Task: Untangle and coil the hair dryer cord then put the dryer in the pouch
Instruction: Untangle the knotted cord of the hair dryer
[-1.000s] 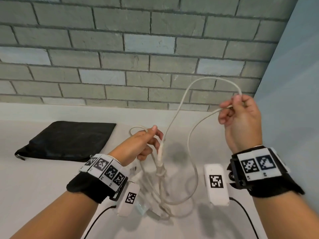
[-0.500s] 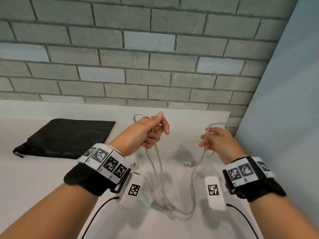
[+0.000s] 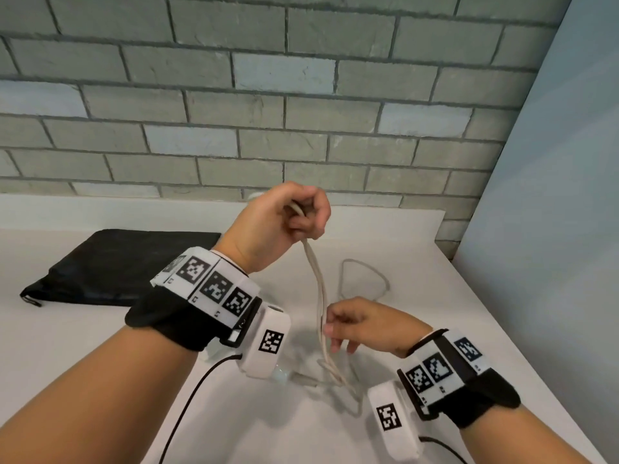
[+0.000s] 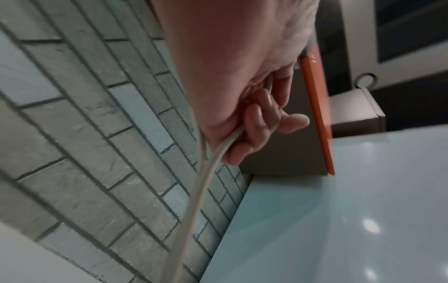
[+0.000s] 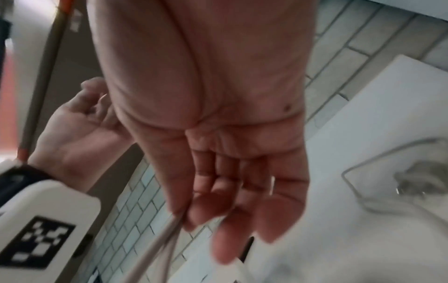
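My left hand is raised above the white table and grips a bunch of the beige cord; in the left wrist view the fingers curl round the strands. Two strands hang down to a tangle on the table. My right hand is lower, its relaxed fingers touching the hanging strands. A loose cord loop lies behind it. Only a pale bit of the dryer shows under my left wrist. The black pouch lies flat at left.
A grey brick wall closes the back and a pale blue panel the right. The table's right edge runs diagonally near my right wrist. Black camera leads trail toward me.
My left hand has risen with its cord bunch. My right hand let go of the cord it held high, dropped down and left, and now touches the hanging strands. The released loop lies on the table.
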`<state>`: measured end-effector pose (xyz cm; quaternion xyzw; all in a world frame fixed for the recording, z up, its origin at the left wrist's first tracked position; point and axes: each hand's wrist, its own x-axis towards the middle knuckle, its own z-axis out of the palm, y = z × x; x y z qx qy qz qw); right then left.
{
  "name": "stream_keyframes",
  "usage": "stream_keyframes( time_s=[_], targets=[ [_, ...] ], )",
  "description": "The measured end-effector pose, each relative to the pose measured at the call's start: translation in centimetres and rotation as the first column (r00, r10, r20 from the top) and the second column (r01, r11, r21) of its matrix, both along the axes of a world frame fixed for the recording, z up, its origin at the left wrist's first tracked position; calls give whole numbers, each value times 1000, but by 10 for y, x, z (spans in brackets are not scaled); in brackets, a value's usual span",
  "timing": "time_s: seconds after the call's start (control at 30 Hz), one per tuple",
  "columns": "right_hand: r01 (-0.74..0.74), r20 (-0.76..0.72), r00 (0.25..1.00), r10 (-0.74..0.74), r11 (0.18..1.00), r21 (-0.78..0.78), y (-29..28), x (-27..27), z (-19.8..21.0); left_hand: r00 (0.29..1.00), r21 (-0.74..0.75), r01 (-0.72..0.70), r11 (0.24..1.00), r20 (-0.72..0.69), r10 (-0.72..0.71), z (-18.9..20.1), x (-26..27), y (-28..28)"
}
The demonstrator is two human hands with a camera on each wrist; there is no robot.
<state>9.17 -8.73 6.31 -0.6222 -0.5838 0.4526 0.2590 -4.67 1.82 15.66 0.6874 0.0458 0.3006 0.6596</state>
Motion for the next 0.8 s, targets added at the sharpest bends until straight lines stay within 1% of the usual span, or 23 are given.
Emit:
stream_keyframes(
  time_s=[0.07,0.13,0.2,0.27,0.33,0.43,0.57,0.6,0.63,0.67,0.7,0.73,0.8],
  targets=[
    [20,-163,986,-29,998,-56,-1,0,-3,996,-96,73,993,50,-68,0,-5,8],
    [9,-327,944,-42,995,-103,-2,-1,-5,989,-137,132,982,87,-121,0,-10,14],
    [12,-439,897,-58,994,-106,-2,-4,-6,990,-171,126,977,80,-114,-2,-14,18],
    [80,-526,845,-97,995,-55,-1,-4,-4,997,-197,73,978,34,-67,-9,-17,24],
    [189,-594,792,-142,982,17,2,-1,0,999,-207,-11,978,-41,3,-20,-19,28],
    [285,-648,746,-156,953,99,7,5,9,983,-297,-111,949,-174,60,-39,-24,28],
    [368,-658,729,-188,918,146,10,6,15,943,-417,-149,896,-334,2,-58,-30,21],
    [377,-656,730,-195,914,149,10,6,15,914,-416,-193,888,-406,8,-61,-30,20],
    [384,-649,733,-203,911,149,10,6,16,870,-391,-247,887,-493,25,-62,-29,17],
    [390,-636,742,-212,908,152,10,5,16,816,-339,-288,896,-576,45,-63,-28,13],
    [396,-619,753,-222,904,157,11,4,16,773,-275,-297,914,-632,62,-62,-26,8],
    [394,-596,770,-226,904,167,12,3,17,747,-195,-280,940,-659,86,-61,-22,2],
    [372,-547,809,-217,909,189,13,-1,20,740,1,-215,977,-652,163,-59,-15,-10]
  ],
)
